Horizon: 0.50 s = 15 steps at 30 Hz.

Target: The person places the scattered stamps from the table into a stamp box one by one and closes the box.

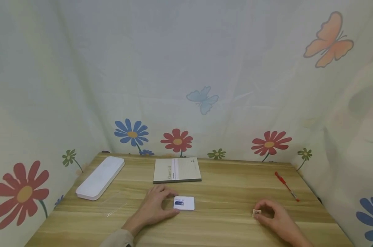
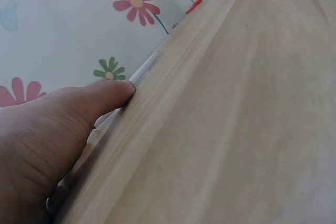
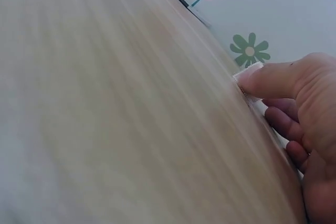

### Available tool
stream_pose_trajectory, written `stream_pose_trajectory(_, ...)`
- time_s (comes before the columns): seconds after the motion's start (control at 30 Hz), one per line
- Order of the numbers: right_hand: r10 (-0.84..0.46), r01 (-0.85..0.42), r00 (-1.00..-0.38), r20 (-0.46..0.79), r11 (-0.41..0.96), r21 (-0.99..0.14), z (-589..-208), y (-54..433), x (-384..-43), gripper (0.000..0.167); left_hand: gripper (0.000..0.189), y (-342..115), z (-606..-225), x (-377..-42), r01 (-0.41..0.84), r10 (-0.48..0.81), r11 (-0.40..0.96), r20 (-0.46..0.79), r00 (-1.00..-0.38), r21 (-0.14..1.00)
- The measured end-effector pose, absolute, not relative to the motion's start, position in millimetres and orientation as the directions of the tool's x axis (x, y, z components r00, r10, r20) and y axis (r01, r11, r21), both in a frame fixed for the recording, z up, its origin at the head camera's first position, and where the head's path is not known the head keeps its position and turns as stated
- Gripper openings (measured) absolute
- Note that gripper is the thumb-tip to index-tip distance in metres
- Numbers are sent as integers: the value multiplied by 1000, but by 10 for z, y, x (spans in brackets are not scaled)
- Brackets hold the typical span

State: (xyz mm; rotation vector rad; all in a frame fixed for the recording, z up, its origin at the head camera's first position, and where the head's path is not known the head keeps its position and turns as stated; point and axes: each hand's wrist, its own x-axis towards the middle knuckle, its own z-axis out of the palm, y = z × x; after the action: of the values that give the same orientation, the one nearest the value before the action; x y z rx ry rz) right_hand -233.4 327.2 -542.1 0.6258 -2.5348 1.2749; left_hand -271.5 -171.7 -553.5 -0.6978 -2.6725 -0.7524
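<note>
A small white card (image 1: 188, 203) with rounded corners and a dark blue picture lies flat on the wooden table. My left hand (image 1: 154, 206) holds it by its left end, thumb at the near edge and index finger at the far edge. The left wrist view shows the thumb (image 2: 113, 95) against the card's thin edge. Over to the right, my right hand (image 1: 274, 218) pinches a small postage stamp (image 1: 256, 213) between thumb and fingers, just at the tabletop. Its pale, toothed edge (image 3: 255, 68) shows past the thumb in the right wrist view.
A Gambit notebook (image 1: 186, 171) lies behind the card. The long white case (image 1: 100, 178) is at the back left, with a clear plastic sheet (image 1: 116, 206) beside it. A red pen (image 1: 286, 186) lies at the back right. Flower-printed curtains (image 1: 223, 68) surround the table.
</note>
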Motion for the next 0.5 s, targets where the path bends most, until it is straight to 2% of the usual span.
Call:
stream_pose_trajectory(0.17,-181,-365,-931,316,468,-805,-5383,3248,-2314,9,57,-1707,-5544,-2709,532,374,740,405,-834,412)
stream_pose_trajectory(0.3,-67,-241,-970,233,369,-898,-5357,3196,-2302,16,58,-1703,-5549,-2691,535,378,738,404,-833,412)
stream_pose_trajectory(0.5,-47,-179,-984,172,268,-947,-5350,3110,-2327,24,59,-1706,-5531,-2707,537,376,737,411,-831,411)
